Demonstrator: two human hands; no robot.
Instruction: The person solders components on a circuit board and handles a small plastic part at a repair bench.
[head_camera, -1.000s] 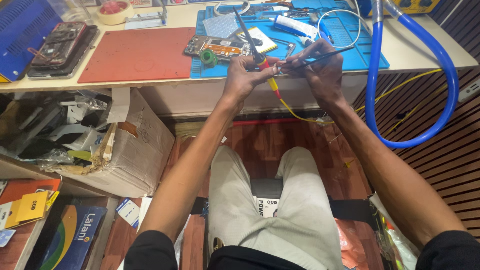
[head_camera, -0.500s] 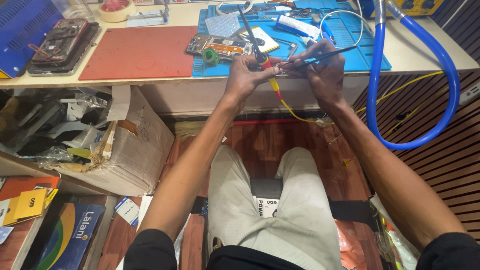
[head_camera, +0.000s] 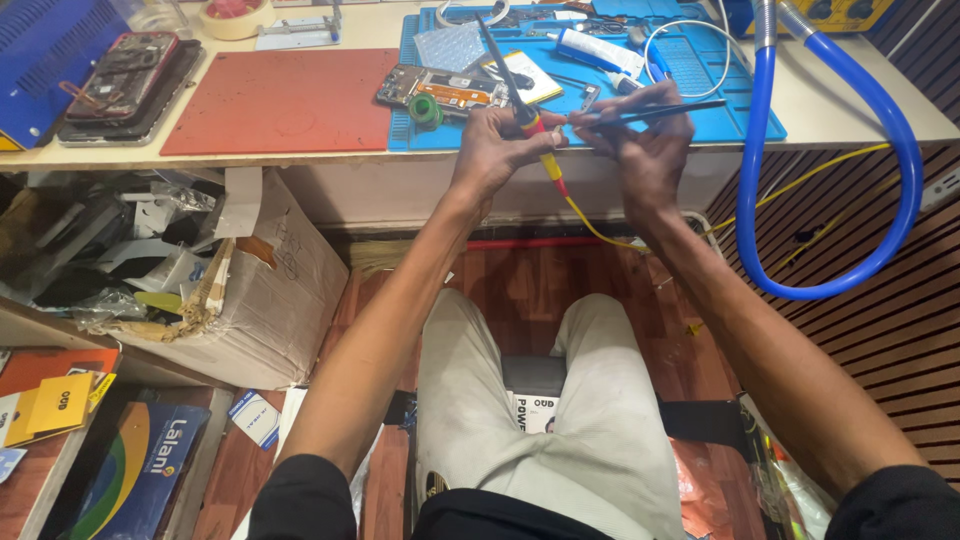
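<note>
My left hand (head_camera: 497, 146) grips a soldering iron (head_camera: 520, 105) with a black shaft and a red and yellow handle, its yellow cable (head_camera: 600, 228) trailing down to the right. My right hand (head_camera: 640, 150) pinches black tweezers (head_camera: 665, 110) that point left toward the iron, close to my left hand's fingers. Both hands hover at the front edge of the workbench, over a blue work mat (head_camera: 700, 95). An opened phone with its circuit board (head_camera: 440, 90) showing lies on that mat just behind my left hand.
A red mat (head_camera: 280, 85) lies left of the blue one, with dismantled phones (head_camera: 125, 80) further left. A thick blue hose (head_camera: 890, 170) loops down at the right. A cardboard box (head_camera: 270, 290) full of clutter sits under the bench at left. My legs fill the bottom centre.
Both hands have stayed at the bench edge with the same tools. The view has shifted slightly, with the bench now a little lower in the picture.
</note>
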